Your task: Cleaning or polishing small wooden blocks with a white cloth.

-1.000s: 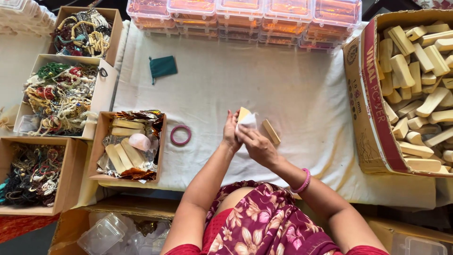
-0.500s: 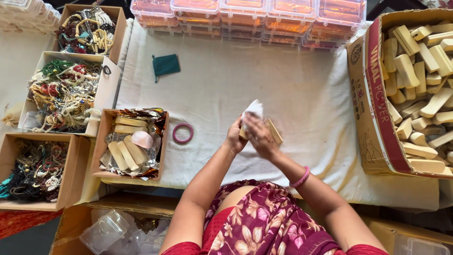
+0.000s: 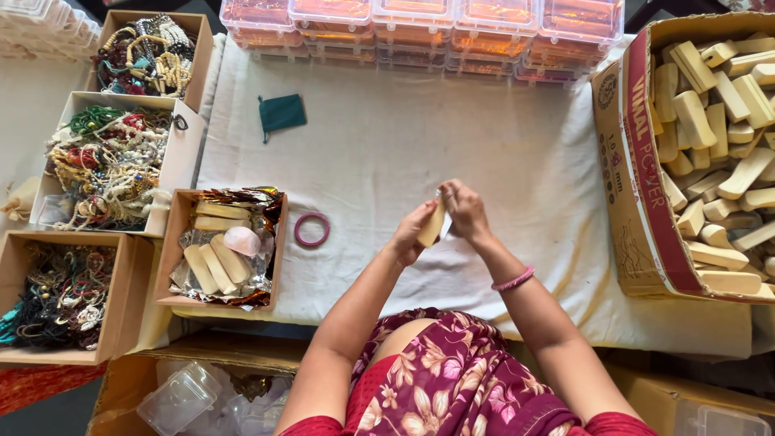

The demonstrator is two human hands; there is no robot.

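Over the white cloth (image 3: 452,145), just below the middle of the view, the left hand (image 3: 413,234) curls its fingers around a pale wooden block (image 3: 432,224), while the right hand (image 3: 464,210) pinches the block's top end with closed fingers, the two hands touching. At nine o'clock from the hands lies a pink bangle (image 3: 312,229), and farther the same way a small box (image 3: 222,249) holds more blocks on foil. At three o'clock stands a big carton (image 3: 638,202) full of blocks; at twelve o'clock, a row of clear orange cases (image 3: 420,32); at eleven o'clock, a green pouch (image 3: 282,113).
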